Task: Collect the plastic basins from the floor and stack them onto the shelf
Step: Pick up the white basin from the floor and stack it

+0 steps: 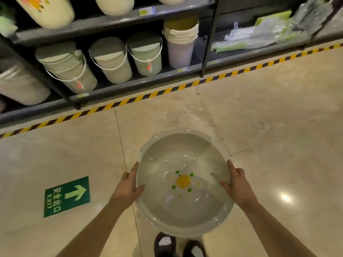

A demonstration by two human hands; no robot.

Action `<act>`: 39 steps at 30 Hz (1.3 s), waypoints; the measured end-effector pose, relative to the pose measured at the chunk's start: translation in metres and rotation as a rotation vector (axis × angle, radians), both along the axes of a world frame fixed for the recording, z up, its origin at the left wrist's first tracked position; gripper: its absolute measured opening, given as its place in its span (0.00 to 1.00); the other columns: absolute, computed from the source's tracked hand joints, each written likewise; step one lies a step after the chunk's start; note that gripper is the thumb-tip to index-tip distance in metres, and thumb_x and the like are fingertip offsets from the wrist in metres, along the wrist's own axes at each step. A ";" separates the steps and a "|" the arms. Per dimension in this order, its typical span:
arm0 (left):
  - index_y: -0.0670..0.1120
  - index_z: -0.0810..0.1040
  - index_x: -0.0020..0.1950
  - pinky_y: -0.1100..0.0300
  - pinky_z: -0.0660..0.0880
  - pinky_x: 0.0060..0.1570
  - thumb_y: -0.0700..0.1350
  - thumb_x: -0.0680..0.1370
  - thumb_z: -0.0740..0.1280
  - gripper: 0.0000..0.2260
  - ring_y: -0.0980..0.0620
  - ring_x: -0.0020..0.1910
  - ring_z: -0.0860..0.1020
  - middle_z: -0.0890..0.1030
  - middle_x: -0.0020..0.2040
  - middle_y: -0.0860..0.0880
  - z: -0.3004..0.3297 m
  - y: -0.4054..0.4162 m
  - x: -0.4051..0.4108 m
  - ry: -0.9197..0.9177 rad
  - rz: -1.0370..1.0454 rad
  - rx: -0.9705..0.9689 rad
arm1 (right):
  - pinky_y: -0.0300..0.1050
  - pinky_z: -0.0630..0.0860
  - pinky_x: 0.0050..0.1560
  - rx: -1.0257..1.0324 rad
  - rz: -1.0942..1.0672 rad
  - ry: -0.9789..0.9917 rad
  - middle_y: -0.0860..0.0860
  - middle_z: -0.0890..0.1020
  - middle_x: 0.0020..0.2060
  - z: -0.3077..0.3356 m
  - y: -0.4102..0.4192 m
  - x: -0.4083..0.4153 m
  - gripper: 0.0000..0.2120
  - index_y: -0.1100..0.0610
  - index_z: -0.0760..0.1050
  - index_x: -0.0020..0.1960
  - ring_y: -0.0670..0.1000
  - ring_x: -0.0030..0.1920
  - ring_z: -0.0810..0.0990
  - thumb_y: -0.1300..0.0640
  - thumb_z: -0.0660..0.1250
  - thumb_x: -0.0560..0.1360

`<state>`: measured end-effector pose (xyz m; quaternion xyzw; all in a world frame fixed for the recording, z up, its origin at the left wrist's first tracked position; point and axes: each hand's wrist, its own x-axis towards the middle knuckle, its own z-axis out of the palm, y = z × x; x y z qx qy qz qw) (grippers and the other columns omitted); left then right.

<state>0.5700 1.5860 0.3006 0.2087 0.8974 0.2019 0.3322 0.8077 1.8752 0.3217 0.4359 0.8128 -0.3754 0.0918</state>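
A clear plastic basin with a yellow and green flower print on its bottom is held above the tiled floor, in front of me. My left hand grips its left rim, thumb inside the bowl. On the opposite rim my right hand holds it the same way. The dark metal shelf stands ahead, along the top of the view. Cream basins with a flower print lean on its upper level at the left.
Lidded grey-green buckets and a stack of pale pails fill the lower shelf level. Packaged goods lie on the shelf at right. Yellow-black tape lines the floor before the shelf. A green exit sign is stuck on the floor at left.
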 end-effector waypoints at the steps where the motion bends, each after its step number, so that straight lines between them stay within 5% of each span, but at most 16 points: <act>1: 0.60 0.46 0.78 0.54 0.73 0.55 0.51 0.76 0.68 0.39 0.50 0.48 0.71 0.68 0.58 0.48 -0.028 -0.003 -0.004 -0.010 0.018 -0.014 | 0.48 0.74 0.55 -0.002 0.003 -0.007 0.58 0.64 0.64 -0.030 -0.003 -0.004 0.38 0.50 0.47 0.77 0.61 0.54 0.78 0.52 0.67 0.76; 12: 0.59 0.44 0.78 0.54 0.75 0.50 0.52 0.75 0.68 0.40 0.47 0.51 0.75 0.70 0.59 0.46 -0.308 -0.050 0.007 -0.007 0.064 -0.141 | 0.50 0.74 0.49 0.015 0.064 -0.072 0.58 0.68 0.60 -0.327 -0.043 -0.016 0.40 0.51 0.50 0.77 0.64 0.52 0.78 0.53 0.70 0.73; 15: 0.58 0.43 0.78 0.50 0.76 0.51 0.52 0.76 0.68 0.41 0.45 0.58 0.74 0.70 0.62 0.45 -0.359 -0.055 0.017 0.027 0.082 -0.176 | 0.47 0.71 0.42 0.037 0.126 -0.137 0.57 0.68 0.61 -0.380 -0.048 -0.014 0.43 0.50 0.48 0.77 0.62 0.54 0.77 0.48 0.70 0.72; 19: 0.57 0.40 0.78 0.47 0.75 0.55 0.51 0.76 0.67 0.41 0.44 0.69 0.66 0.66 0.72 0.44 -0.401 -0.058 0.029 0.113 0.077 -0.171 | 0.52 0.74 0.45 0.053 0.148 -0.176 0.56 0.66 0.65 -0.417 -0.053 -0.010 0.46 0.49 0.44 0.77 0.61 0.62 0.73 0.45 0.70 0.71; 23: 0.61 0.32 0.75 0.43 0.72 0.62 0.55 0.77 0.66 0.44 0.42 0.75 0.58 0.51 0.79 0.47 -0.414 -0.058 0.039 0.097 0.091 -0.167 | 0.55 0.76 0.50 0.049 0.154 -0.202 0.55 0.62 0.71 -0.424 -0.057 -0.007 0.46 0.46 0.39 0.77 0.60 0.63 0.73 0.45 0.68 0.73; 26: 0.62 0.30 0.74 0.41 0.71 0.63 0.58 0.77 0.65 0.43 0.41 0.75 0.60 0.51 0.80 0.48 -0.411 -0.061 0.029 0.018 0.050 -0.206 | 0.54 0.74 0.49 0.034 0.193 -0.298 0.53 0.61 0.72 -0.419 -0.054 -0.013 0.44 0.46 0.37 0.76 0.60 0.63 0.73 0.42 0.65 0.74; 33: 0.51 0.46 0.79 0.48 0.66 0.70 0.61 0.79 0.57 0.34 0.48 0.77 0.57 0.53 0.80 0.51 -0.331 -0.062 0.010 -0.008 -0.097 -0.293 | 0.56 0.71 0.63 0.087 0.392 -0.377 0.51 0.59 0.76 -0.341 -0.051 -0.044 0.34 0.49 0.54 0.76 0.58 0.71 0.66 0.40 0.62 0.75; 39: 0.47 0.56 0.77 0.53 0.66 0.67 0.60 0.79 0.59 0.31 0.49 0.72 0.66 0.63 0.76 0.48 -0.214 -0.084 0.026 0.165 -0.128 -0.208 | 0.51 0.66 0.68 0.131 0.572 -0.273 0.50 0.56 0.77 -0.226 -0.086 -0.071 0.32 0.47 0.51 0.77 0.54 0.74 0.60 0.42 0.59 0.77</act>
